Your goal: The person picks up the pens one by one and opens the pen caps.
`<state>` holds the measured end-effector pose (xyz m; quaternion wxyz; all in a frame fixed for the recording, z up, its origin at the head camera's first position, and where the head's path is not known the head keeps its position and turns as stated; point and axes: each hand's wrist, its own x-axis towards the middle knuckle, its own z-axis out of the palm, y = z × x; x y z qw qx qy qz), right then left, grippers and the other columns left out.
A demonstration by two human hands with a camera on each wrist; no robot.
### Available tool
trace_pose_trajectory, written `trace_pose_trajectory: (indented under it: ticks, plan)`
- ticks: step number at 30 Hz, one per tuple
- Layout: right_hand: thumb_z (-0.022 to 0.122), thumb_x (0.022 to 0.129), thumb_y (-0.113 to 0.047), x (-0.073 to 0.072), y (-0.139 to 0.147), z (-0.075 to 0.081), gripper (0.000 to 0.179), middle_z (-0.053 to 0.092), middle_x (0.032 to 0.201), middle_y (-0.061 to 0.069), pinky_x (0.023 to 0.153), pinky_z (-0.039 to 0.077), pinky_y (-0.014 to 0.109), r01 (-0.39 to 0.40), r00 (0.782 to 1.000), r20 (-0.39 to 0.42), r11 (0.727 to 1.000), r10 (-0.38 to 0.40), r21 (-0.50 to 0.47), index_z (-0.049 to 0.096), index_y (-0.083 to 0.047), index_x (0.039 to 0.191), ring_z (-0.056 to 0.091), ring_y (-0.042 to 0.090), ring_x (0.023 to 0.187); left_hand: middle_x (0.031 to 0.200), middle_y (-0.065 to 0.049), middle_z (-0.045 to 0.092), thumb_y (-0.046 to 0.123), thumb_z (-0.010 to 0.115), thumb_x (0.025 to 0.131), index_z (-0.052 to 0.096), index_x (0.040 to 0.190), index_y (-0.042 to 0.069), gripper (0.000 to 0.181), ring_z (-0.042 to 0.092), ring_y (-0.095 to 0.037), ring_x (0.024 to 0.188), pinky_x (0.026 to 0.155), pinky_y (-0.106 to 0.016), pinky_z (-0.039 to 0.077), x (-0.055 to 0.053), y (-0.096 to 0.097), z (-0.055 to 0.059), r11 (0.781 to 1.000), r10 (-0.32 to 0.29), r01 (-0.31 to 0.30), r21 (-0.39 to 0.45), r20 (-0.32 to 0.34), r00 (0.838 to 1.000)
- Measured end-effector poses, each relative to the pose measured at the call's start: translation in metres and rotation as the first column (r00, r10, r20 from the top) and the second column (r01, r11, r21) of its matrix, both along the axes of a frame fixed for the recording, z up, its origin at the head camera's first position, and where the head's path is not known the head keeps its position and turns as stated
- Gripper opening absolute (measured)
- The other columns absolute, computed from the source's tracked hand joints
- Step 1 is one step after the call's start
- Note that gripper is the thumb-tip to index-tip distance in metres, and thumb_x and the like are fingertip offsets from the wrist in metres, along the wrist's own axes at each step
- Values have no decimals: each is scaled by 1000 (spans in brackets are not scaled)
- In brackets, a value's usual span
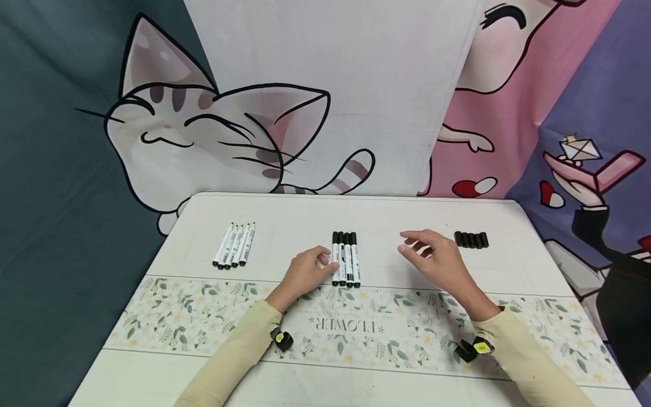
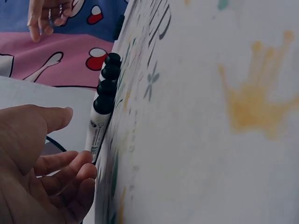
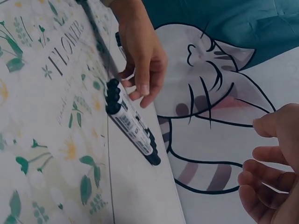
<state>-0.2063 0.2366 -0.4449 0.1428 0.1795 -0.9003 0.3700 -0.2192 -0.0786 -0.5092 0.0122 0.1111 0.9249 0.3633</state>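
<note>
Several capped whiteboard markers (image 1: pixel 342 263) with white barrels and black caps lie side by side mid-table. My left hand (image 1: pixel 307 270) is at their left side, thumb and fingers loosely bent; the left wrist view shows its fingertips (image 2: pixel 84 161) by the nearest marker (image 2: pixel 96 135), and contact is hard to tell. Right of the row, my right hand (image 1: pixel 432 257) is held over the table with loosely bent fingers and nothing in them. In the right wrist view, a gap separates this hand (image 3: pixel 273 170) from the markers (image 3: pixel 131 128).
Several uncapped markers (image 1: pixel 235 245) lie at the left, tips pointing away. A row of loose black caps (image 1: pixel 471 239) lies at the right, beyond my right hand. A flowered band (image 1: pixel 351 328) crosses the white table; a cartoon curtain (image 1: pixel 356 85) hangs behind its far edge.
</note>
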Motion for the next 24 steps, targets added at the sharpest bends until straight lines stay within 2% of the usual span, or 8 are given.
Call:
trace_pose_trajectory:
  ticks: [7, 16, 24]
  plan:
    - [76, 94, -27, 5, -15, -4, 33, 73, 104, 2, 71, 58, 36, -68, 997, 40, 998, 68, -6, 74, -12, 123, 68, 16, 89, 99, 2, 69, 46, 72, 94, 68, 125, 10, 47, 60, -14, 83, 79, -37, 52, -1, 7, -3, 1000, 26, -26, -9, 39, 999]
    - [77, 93, -28, 4, -28, -5, 33, 73, 105, 1, 71, 59, 41, -105, 992, 63, 994, 106, -19, 75, -13, 122, 68, 15, 88, 98, 0, 67, 43, 78, 90, 67, 123, 8, 49, 59, -16, 84, 80, -39, 51, -2, 12, 1, 998, 40, -36, -44, 77, 996]
    - [77, 94, -29, 0, -34, -6, 32, 74, 111, 4, 72, 58, 38, -125, 988, 96, 992, 125, -8, 75, -13, 121, 66, 14, 88, 94, 1, 67, 43, 77, 91, 68, 124, 5, 51, 59, -15, 81, 79, -38, 52, -4, 10, 1, 997, 42, -37, -62, 85, 996]
